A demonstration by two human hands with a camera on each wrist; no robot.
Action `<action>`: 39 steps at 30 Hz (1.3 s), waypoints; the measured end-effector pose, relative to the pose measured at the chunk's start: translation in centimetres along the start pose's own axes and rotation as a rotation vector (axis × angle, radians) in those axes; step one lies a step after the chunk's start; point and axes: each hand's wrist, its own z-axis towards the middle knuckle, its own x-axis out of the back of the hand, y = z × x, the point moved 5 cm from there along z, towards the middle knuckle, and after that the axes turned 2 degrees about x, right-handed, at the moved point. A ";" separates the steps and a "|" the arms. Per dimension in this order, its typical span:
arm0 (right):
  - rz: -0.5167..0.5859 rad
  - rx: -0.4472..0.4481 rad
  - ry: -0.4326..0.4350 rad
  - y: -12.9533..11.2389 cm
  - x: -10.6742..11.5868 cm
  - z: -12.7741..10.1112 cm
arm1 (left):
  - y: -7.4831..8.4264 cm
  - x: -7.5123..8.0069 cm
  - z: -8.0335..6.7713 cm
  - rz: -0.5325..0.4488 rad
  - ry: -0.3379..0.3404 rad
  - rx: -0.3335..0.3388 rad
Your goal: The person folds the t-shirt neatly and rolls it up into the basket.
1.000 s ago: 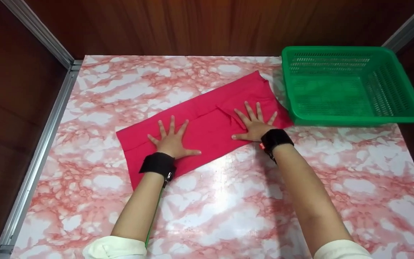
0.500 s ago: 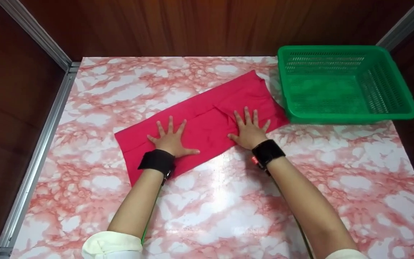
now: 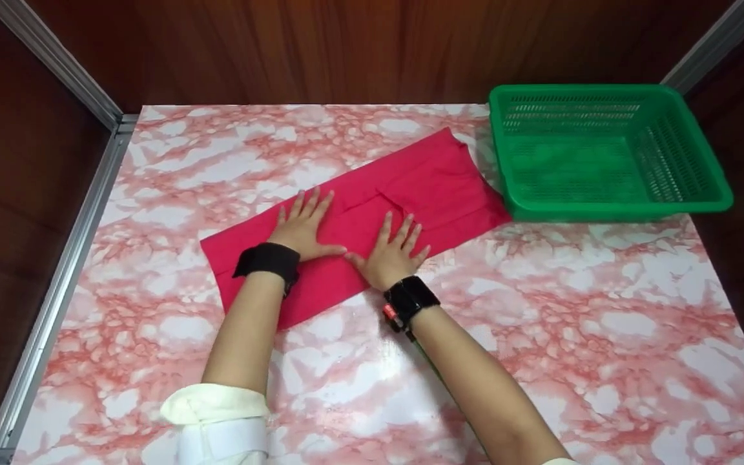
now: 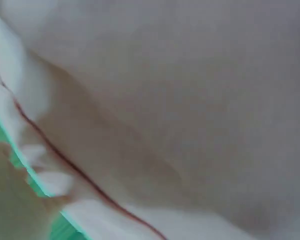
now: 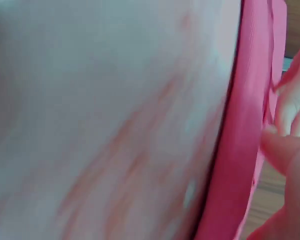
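A red folded cloth (image 3: 423,174) lies slantwise on the table in the head view, with a small raised crease near its middle. My left hand (image 3: 299,231) rests on its left half, fingers spread and straight, thumb pointing right. Beside it, my right hand (image 3: 390,258) lies over the cloth's near edge, fingers extended and thumb tip close to the left thumb. In the right wrist view the cloth (image 5: 240,120) runs as a pink band beside a thumb (image 5: 290,155). Mostly blurred pale surface fills the left wrist view.
A green plastic basket (image 3: 611,208) with slotted sides stands at the back right, close to the cloth's right corner. The red-and-white marbled table (image 3: 572,336) meets brown wooden panels (image 3: 320,51) at the back and sides.
My right hand has slid left and nearer along the cloth, toward the left hand. The left hand has shifted slightly forward. The view has drifted a little, with the basket appearing further left.
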 end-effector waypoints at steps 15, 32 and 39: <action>-0.146 -0.054 -0.104 -0.5 -0.7 0.6 | 0.4 -1.5 0.5 0.049 -0.050 0.080; -0.115 0.029 -0.250 2.1 -1.4 4.0 | 1.4 -1.6 0.2 -0.089 -0.135 0.128; -0.126 0.082 -0.278 2.8 -1.6 5.3 | 1.3 -2.6 0.6 -0.105 -0.107 0.176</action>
